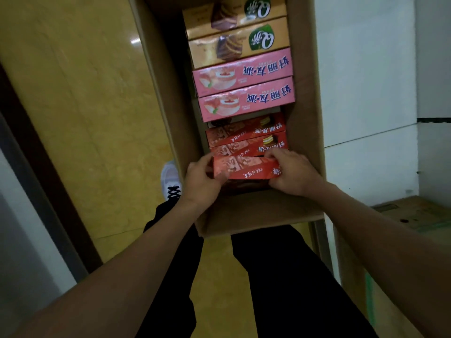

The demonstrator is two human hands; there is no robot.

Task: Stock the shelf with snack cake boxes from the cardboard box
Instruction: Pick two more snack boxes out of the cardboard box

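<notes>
An open cardboard box (253, 215) stands on the floor in front of me, filled with a row of snack cake boxes. Nearest me is a red snack cake box (246, 168). My left hand (202, 181) grips its left end and my right hand (292, 173) grips its right end, fingers curled over the top edge. Behind it stand two more red boxes (244, 140), then two pink boxes (244, 86), then two orange boxes (236, 32) at the far end.
Yellow tiled floor (85, 106) lies left of the cardboard box. A white shelf unit (366, 93) rises on the right. Another cardboard carton (419, 215) sits low at the right. My legs and one shoe (170, 181) are beside the box's near end.
</notes>
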